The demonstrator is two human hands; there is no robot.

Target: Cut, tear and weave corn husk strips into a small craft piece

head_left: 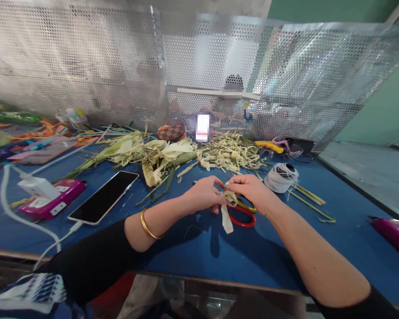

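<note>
My left hand (204, 193) and my right hand (249, 188) meet above the blue table, fingers pinched together. Between them is a pale strip of corn husk (227, 217), looped at the top with one flat end hanging down. Both hands are closed on this strip; the fingertips partly hide it. Just below and behind my right hand lies a pair of scissors (244, 219) with red and yellow handles, its blades mostly covered by my hands. A spool of white thread (281, 178) stands to the right of my right hand.
Behind my hands lie husk leaves (173, 150) and a heap of husk strips (234, 150). A phone (104, 197) and a magenta power strip (53, 199) with white cables are at left. Stalks (307, 195) lie right. A perforated metal screen (213, 53) stands behind, people beyond it.
</note>
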